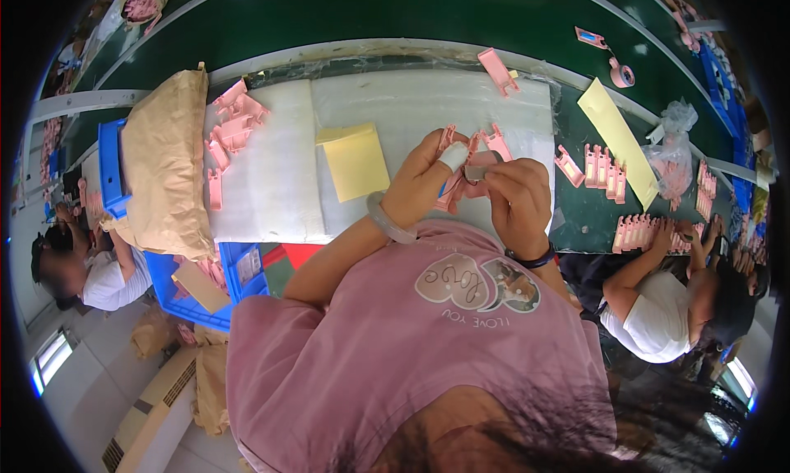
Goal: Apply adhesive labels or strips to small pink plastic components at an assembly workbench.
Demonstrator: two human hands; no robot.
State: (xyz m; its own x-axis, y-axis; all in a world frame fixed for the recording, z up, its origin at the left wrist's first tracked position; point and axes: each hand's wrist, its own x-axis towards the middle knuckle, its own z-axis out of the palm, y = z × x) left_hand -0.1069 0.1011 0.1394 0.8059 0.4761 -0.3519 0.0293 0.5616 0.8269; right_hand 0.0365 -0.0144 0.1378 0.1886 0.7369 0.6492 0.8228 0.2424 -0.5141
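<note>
My left hand (425, 175), with a white cover on its thumb, is closed around a pink plastic part (472, 190) in front of my chest. My right hand (522, 195) pinches a small greyish piece (476, 172) against that part; its exact kind is too small to tell. Just beyond my fingers, another pink part (499, 143) rests on the white foam mat (280, 177). Yellow paper sheets (355, 162) lie on the mat left of my hands. One pink part (498, 71) lies at the mat's far edge.
Loose pink parts (234, 132) lie beside a brown paper bag (167, 168) at left. A blue crate (196, 307) stands below it. At right are a row of pink parts (605, 175), a yellow strip (619, 142), a plastic bag (673, 156) and a tape roll (622, 74). People sit on both sides.
</note>
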